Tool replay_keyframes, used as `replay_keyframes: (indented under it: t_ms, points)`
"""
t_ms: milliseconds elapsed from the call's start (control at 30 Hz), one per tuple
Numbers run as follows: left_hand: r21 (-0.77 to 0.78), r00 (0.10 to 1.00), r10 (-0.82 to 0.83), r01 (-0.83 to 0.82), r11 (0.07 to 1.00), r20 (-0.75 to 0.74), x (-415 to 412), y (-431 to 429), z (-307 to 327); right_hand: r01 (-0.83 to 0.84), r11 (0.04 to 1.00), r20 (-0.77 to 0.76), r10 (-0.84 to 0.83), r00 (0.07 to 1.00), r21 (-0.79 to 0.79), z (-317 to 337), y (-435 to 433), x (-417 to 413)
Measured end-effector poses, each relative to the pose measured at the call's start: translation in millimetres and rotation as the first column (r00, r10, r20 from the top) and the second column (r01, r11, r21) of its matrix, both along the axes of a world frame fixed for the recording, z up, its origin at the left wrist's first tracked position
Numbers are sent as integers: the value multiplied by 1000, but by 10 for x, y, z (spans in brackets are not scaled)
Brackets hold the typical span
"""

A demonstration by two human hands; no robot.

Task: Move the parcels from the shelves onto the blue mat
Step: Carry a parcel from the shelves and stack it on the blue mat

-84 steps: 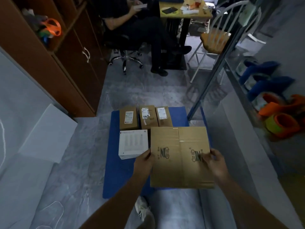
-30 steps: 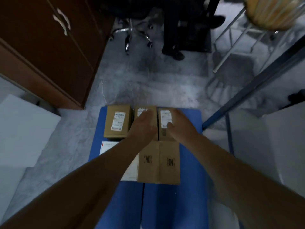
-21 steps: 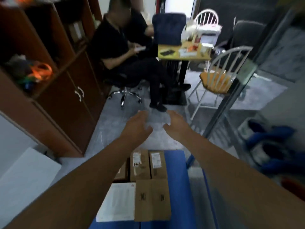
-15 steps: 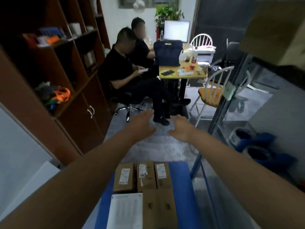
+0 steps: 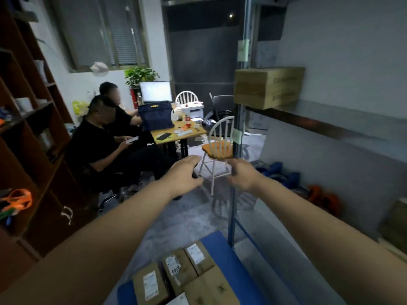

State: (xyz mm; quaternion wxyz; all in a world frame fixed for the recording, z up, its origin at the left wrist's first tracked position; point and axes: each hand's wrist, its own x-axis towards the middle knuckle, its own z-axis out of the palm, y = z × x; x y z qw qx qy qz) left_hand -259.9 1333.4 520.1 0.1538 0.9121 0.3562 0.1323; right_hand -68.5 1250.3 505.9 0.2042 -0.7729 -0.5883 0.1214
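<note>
On the floor below me lies the blue mat (image 5: pixel 222 245), holding three small brown parcels with white labels (image 5: pixel 174 271), a larger brown carton (image 5: pixel 211 289) and the corner of a white box (image 5: pixel 179 301). A big brown carton (image 5: pixel 267 86) stands on the grey shelf (image 5: pixel 330 115) at the upper right. Another carton (image 5: pixel 396 225) shows at the right edge, lower down. My left hand (image 5: pixel 184 176) and my right hand (image 5: pixel 241 175) are stretched out in front of me at mid height, fingers relaxed, holding nothing.
The shelf's blue-grey upright post (image 5: pixel 237 139) rises just right of my hands. Two seated people (image 5: pixel 105 137) are at a yellow desk (image 5: pixel 178 133) ahead. A white chair with an orange seat (image 5: pixel 218 148) stands by the post. A brown cabinet (image 5: pixel 28 150) lines the left.
Both hands set the large carton on the mat, let go and rose. My view lifted from the mat to the room and swung right toward the shelf.
</note>
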Motion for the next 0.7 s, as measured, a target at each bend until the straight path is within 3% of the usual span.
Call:
replay_keyframes:
  t_ms: [300, 500, 700]
  points:
    - [77, 940, -340, 340, 937, -18, 459, -1226, 77, 327, 945, 51, -327, 944, -4, 247, -1834, -40]
    - [116, 832, -555, 549, 827, 18, 999, -2364, 152, 554, 832, 85, -554, 828, 27, 366, -3193, 130]
    - [70, 698, -716, 714, 697, 16, 1395, -3810, 130, 746, 666, 2, -746, 666, 3, 258, -4879, 100]
